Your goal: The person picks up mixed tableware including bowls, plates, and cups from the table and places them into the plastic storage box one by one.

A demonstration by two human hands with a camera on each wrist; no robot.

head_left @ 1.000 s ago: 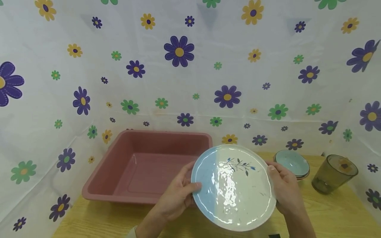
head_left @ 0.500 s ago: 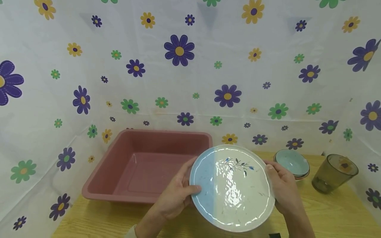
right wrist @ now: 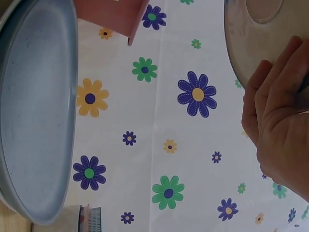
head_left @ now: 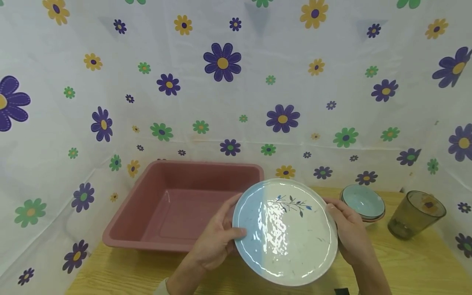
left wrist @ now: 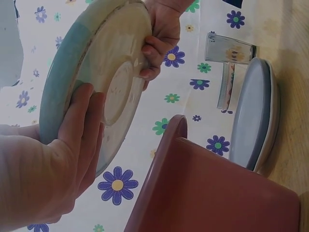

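Observation:
A round glazed plate (head_left: 302, 246) is held up, tilted, its face toward the head camera. One side is pale blue; the rest is off-white with a painted twig. My left hand (head_left: 215, 241) grips the blue edge, thumb on the face and fingers curled underneath, as the left wrist view shows. At the opposite edge my right hand (head_left: 352, 237) grips the rim with its thumb on top; its fingers (right wrist: 285, 77) lie against the underside. Below, in the left wrist view, a stack of plates (left wrist: 251, 116) with a grey-blue one on top sits on the table, hidden in the head view.
A dusty-red plastic basin (head_left: 155, 247) stands to the left on the wooden table (head_left: 121, 270). Stacked small bowls (head_left: 363, 200), the top one pale green-blue, and a brown tinted glass (head_left: 414, 215) stand at the right. A flowered sheet (head_left: 236, 98) hangs behind and at both sides.
The plate has shifted slightly to the left, with both hands keeping their hold. The basin, bowls and glass stay in place.

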